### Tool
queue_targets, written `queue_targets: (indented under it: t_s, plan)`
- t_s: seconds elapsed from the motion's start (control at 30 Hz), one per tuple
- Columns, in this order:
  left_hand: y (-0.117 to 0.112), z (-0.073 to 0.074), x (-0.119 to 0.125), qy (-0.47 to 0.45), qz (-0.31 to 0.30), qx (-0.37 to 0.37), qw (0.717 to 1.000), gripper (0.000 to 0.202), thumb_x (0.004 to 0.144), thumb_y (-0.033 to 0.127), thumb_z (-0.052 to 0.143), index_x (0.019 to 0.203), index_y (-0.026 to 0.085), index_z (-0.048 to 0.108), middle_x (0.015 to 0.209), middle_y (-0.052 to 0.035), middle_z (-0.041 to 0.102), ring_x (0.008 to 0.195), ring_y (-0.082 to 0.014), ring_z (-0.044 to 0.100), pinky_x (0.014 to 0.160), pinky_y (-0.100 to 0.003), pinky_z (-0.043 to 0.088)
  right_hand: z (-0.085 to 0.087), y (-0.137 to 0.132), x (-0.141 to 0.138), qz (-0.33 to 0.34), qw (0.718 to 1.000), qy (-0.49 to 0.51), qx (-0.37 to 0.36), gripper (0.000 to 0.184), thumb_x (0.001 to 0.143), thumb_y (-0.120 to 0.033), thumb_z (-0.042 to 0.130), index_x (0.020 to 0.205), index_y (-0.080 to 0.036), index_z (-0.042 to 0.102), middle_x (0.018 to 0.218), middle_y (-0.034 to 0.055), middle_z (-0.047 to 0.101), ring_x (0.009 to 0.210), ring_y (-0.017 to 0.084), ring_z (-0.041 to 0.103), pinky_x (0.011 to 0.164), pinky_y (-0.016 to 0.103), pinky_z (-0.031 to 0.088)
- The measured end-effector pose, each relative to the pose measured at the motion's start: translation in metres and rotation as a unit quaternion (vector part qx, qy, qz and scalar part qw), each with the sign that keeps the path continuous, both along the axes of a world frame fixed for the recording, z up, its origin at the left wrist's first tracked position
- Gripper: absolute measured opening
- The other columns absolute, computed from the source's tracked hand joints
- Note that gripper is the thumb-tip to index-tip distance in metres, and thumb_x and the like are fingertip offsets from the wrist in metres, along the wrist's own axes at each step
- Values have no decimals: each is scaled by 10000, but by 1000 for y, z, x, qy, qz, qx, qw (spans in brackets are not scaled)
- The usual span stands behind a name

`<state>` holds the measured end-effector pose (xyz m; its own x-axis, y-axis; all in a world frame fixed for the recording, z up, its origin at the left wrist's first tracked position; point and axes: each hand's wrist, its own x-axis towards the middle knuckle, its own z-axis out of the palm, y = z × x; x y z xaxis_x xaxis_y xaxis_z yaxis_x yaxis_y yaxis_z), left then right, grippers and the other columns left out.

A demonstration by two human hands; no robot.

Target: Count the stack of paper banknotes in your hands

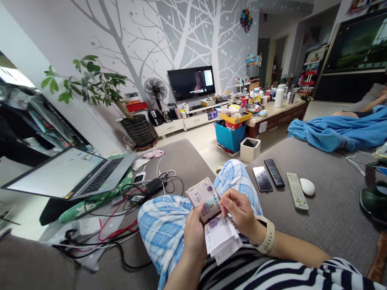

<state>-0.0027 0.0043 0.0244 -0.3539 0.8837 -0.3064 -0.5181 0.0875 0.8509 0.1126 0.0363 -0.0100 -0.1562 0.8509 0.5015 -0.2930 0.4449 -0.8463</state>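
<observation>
Paper banknotes (211, 217) fan out between both hands, and a printed 5 shows on the upper note. The left fingers (193, 221) curl closed around the lower edge of the stack, gripping it firmly from beneath. The right fingers (231, 203) bend inward and pinch the notes near the 5, with their tips against the paper. Together, the 2 hands hold the notes above the person's crossed legs.

A beige watch (266, 235) circles the right wrist. Blue plaid trousers (163, 219) cover the legs, and a striped top (242, 276) shows beneath the hands. The person sits on a grey sofa (332, 229).

To the right on the sofa lie a phone (262, 178), a black remote (274, 172), a pale remote (297, 191) and a white mouse (307, 186). To the left, an open laptop (72, 173) sits near a tangle of cables (157, 185). A blue blanket (335, 129) lies farther along the sofa. Beyond the sofa stands a cluttered tabletop (278, 117), with a teal bin (229, 137) beside it. A fan (155, 90) and a TV (191, 82) stand against the tree-patterned wall.
</observation>
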Motion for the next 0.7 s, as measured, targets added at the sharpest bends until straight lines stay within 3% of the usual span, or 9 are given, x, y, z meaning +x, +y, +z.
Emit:
queue_targets:
  t_s: [0.1, 0.17, 0.33, 0.43, 0.57, 0.7]
  plan:
    - [-3, 14, 3, 9, -7, -19, 1000, 92, 685, 213, 605, 633, 160, 659, 655, -47, 703, 679, -228, 676, 656, -309, 545, -1, 3, 0, -25, 999, -6, -31, 263, 896, -359, 558, 697, -193, 515, 535, -43, 484, 498, 106, 447, 521, 251, 348]
    - [-4, 15, 4, -7, -19, -6, 1000, 63, 690, 200, 609, 672, 163, 657, 689, -51, 716, 692, -229, 685, 655, -306, 546, -2, 5, -1, -45, 998, -11, -51, 243, 877, -358, 585, 717, -198, 496, 557, -50, 468, 509, 104, 426, 515, 248, 335]
    - [1, -5, 2, -44, -34, 0, 998, 282, 705, 179, 611, 983, 160, 652, 789, -66, 741, 727, -251, 704, 635, -335, 555, -5, 12, -4, -65, 994, -10, -85, 191, 839, -337, 628, 904, -216, 495, 610, -71, 456, 543, 106, 416, 533, 242, 334]
    - [4, -17, 0, -64, -48, 22, 997, 388, 689, 169, 635, 1077, 173, 620, 828, -63, 744, 761, -255, 708, 652, -343, 561, -8, 16, -4, -57, 994, -18, -95, 192, 830, -350, 632, 864, -209, 505, 619, -66, 454, 559, 108, 417, 542, 244, 337]
    - [5, -14, 0, -64, -38, 22, 997, 332, 677, 161, 635, 1008, 170, 646, 785, -50, 740, 736, -241, 706, 637, -324, 562, -7, 16, -4, -52, 994, -37, -87, 256, 858, -374, 583, 702, -190, 496, 616, -47, 449, 568, 108, 405, 534, 246, 326]
    - [3, 0, 3, -31, 8, -11, 999, 93, 681, 154, 614, 756, 151, 668, 652, -29, 708, 624, -200, 682, 581, -276, 546, -5, 15, -3, -51, 994, -36, -88, 258, 862, -371, 572, 695, -187, 504, 609, -47, 448, 561, 107, 399, 527, 243, 322]
